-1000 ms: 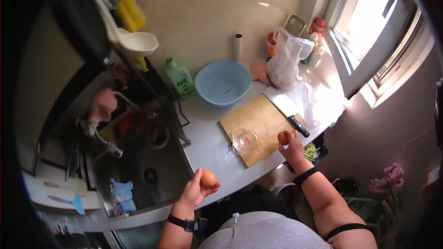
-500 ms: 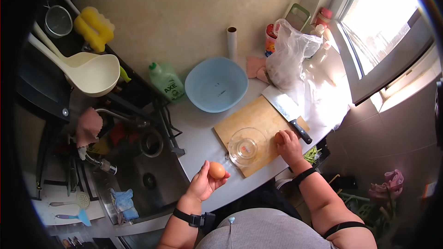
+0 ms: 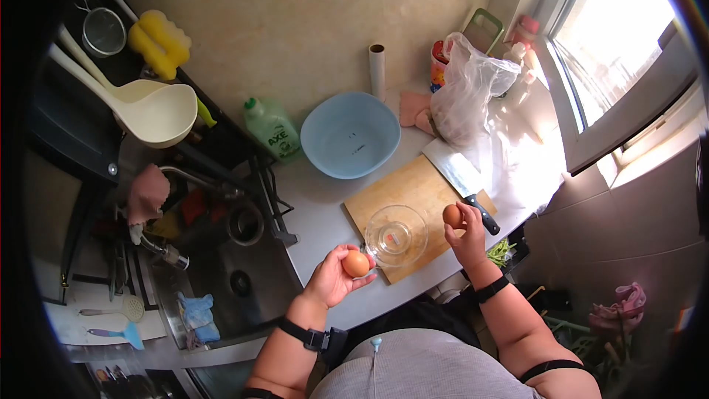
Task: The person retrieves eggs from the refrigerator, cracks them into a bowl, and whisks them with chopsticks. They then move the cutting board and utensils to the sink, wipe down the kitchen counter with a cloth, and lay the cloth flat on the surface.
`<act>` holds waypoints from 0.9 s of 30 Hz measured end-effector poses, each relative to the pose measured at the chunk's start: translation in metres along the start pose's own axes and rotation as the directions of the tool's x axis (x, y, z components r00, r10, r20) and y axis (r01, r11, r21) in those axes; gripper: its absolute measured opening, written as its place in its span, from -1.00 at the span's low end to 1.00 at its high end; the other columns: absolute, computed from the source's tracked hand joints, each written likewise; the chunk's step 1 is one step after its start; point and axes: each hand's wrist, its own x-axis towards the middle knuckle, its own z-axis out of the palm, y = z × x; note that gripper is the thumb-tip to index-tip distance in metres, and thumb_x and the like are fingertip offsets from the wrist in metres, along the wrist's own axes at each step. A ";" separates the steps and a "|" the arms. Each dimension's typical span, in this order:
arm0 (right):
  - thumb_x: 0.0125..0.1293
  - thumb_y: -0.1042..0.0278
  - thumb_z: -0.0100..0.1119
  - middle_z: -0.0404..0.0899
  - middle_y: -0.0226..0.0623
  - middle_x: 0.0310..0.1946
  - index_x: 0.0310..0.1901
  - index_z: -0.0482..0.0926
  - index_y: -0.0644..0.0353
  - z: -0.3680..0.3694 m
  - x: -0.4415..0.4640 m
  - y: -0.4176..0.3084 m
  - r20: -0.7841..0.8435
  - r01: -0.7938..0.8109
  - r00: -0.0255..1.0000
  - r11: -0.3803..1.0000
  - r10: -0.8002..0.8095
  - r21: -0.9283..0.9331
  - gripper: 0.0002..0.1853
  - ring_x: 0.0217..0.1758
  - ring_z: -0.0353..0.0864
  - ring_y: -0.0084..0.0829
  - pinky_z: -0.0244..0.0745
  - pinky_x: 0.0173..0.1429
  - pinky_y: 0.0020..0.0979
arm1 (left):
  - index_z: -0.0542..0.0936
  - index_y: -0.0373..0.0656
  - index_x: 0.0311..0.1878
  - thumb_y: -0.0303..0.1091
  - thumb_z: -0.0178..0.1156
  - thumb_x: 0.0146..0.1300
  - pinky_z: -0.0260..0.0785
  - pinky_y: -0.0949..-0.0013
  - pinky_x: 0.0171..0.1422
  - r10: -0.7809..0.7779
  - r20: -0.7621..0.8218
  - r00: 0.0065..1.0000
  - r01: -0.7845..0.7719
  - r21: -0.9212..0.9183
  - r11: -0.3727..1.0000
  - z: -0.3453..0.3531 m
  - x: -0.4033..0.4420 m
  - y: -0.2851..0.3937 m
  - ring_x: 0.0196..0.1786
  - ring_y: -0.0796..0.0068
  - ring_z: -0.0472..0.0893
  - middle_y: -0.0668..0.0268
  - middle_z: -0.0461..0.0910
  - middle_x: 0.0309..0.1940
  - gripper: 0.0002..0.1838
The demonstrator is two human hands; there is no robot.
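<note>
The person's left hand [image 3: 332, 278] has its fingers curled around a light-brown egg [image 3: 356, 264], cradling it just beside the near left edge of a clear glass bowl [image 3: 396, 236]; whether the fingers touch the glass I can't tell. The right hand [image 3: 469, 236] pinches a darker brown egg [image 3: 453, 214] between thumb and fingers, on the other side of the bowl and seen against the wooden board [image 3: 395, 186]. I can't make out how high either egg is held. The bowl sits on the lower left part of the board, which lies on the white bench [image 3: 325, 222]. Along the board's far right edge rests a broad knife [image 3: 454, 170], its black handle towards the right hand. Past the board there's a blue basin [image 3: 351, 137], with a green AXE bottle [image 3: 272, 129] at its left and a filled plastic bag [image 3: 469, 92] over by the window [image 3: 609, 37]
</note>
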 end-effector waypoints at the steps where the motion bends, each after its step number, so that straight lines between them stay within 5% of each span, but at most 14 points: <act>1: -0.04 0.57 0.26 0.41 -0.16 -0.10 0.06 0.38 0.24 -0.002 0.002 -0.007 0.001 0.003 1.000 1.000 -0.003 -0.001 -0.46 -0.11 0.51 -0.29 0.50 -0.10 -0.41 | 0.37 -0.13 -0.12 -0.14 -0.10 0.36 0.47 0.20 0.05 0.003 0.001 1.000 -0.003 -0.002 1.000 0.005 0.004 0.000 -0.04 0.24 0.53 0.10 0.47 -0.12 -0.75; 4: 0.14 0.47 0.24 0.39 -0.32 -0.11 0.14 0.34 0.27 -0.008 0.014 -0.041 0.432 -0.393 0.878 0.823 0.205 0.409 -0.49 -0.15 0.53 -0.52 0.49 -0.09 -0.53 | 0.42 -0.11 -0.12 -0.24 0.21 0.16 0.42 0.33 0.05 0.152 -0.036 0.988 -0.107 0.554 0.825 0.022 0.022 0.001 -0.11 0.41 0.50 0.28 0.46 -0.22 -0.72; 5: 0.14 0.47 0.24 0.39 -0.32 -0.11 0.14 0.34 0.27 -0.011 0.019 -0.056 0.435 -0.388 0.879 0.825 0.197 0.412 -0.49 -0.15 0.53 -0.52 0.49 -0.09 -0.53 | 0.42 -0.11 -0.12 -0.24 0.21 0.16 0.42 0.33 0.05 0.161 -0.037 0.986 -0.113 0.553 0.825 0.027 0.026 0.002 -0.11 0.41 0.50 0.28 0.46 -0.22 -0.72; 7: 0.16 0.41 0.26 0.39 -0.27 -0.09 0.17 0.31 0.28 -0.014 0.026 -0.079 0.660 -0.592 0.725 0.664 0.194 0.456 -0.45 -0.16 0.53 -0.55 0.47 -0.09 -0.56 | 0.49 -0.11 -0.04 -0.27 0.34 0.03 0.38 0.38 0.05 0.430 0.281 0.858 -0.388 0.903 0.184 0.043 0.031 0.008 -0.11 0.43 0.49 0.32 0.47 -0.22 -0.59; 8: 0.17 0.36 0.26 0.42 -0.18 -0.09 0.13 0.31 0.30 -0.011 0.027 -0.084 0.662 -0.562 0.734 0.681 0.150 0.469 -0.48 -0.16 0.54 -0.55 0.46 -0.13 -0.56 | 0.52 -0.06 0.03 -0.29 0.35 -0.01 0.35 0.40 0.04 0.456 0.312 0.834 -0.373 0.927 0.047 0.053 0.027 0.012 -0.12 0.41 0.49 0.29 0.47 -0.22 -0.53; 16: 0.15 0.33 0.28 0.49 -0.15 -0.14 0.02 0.32 0.29 0.002 0.026 -0.096 0.674 -0.518 0.724 0.760 0.146 0.392 -0.54 -0.19 0.58 -0.52 0.50 -0.18 -0.52 | 0.53 -0.12 0.01 -0.30 0.37 -0.04 0.36 0.40 0.08 0.423 0.398 0.814 -0.391 0.914 -0.107 0.052 0.033 0.018 -0.08 0.40 0.54 0.21 0.55 -0.17 -0.53; 18: 0.11 0.40 0.28 0.50 -0.18 -0.16 0.02 0.36 0.31 0.004 0.022 -0.098 0.611 -0.334 0.792 0.844 0.010 0.419 -0.55 -0.22 0.60 -0.48 0.52 -0.19 -0.52 | 0.54 -0.21 -0.03 -0.31 0.36 -0.03 0.39 0.43 0.05 0.447 0.317 0.837 -0.397 0.913 0.096 0.050 0.034 0.015 -0.11 0.47 0.57 0.21 0.59 -0.18 -0.55; 24: 0.00 0.49 0.27 0.49 -0.20 -0.24 -0.05 0.45 0.32 0.010 0.019 -0.105 0.453 -0.176 0.891 0.946 0.035 0.273 -0.59 -0.27 0.62 -0.45 0.55 -0.19 -0.52 | 0.55 -0.24 -0.10 -0.32 0.36 -0.05 0.45 0.45 -0.06 0.511 0.263 0.818 -0.357 0.929 0.094 0.046 0.045 0.009 -0.20 0.50 0.60 0.24 0.62 -0.23 -0.59; 27: 0.04 0.50 0.26 0.50 -0.20 -0.16 -0.04 0.42 0.32 0.014 0.017 -0.104 0.454 -0.220 0.887 0.941 0.084 0.256 -0.59 -0.27 0.63 -0.49 0.53 -0.18 -0.53 | 0.55 -0.23 -0.12 -0.29 0.36 -0.07 0.46 0.44 -0.07 0.519 0.246 0.819 -0.337 0.938 0.086 0.046 0.046 0.009 -0.23 0.47 0.61 0.22 0.62 -0.26 -0.59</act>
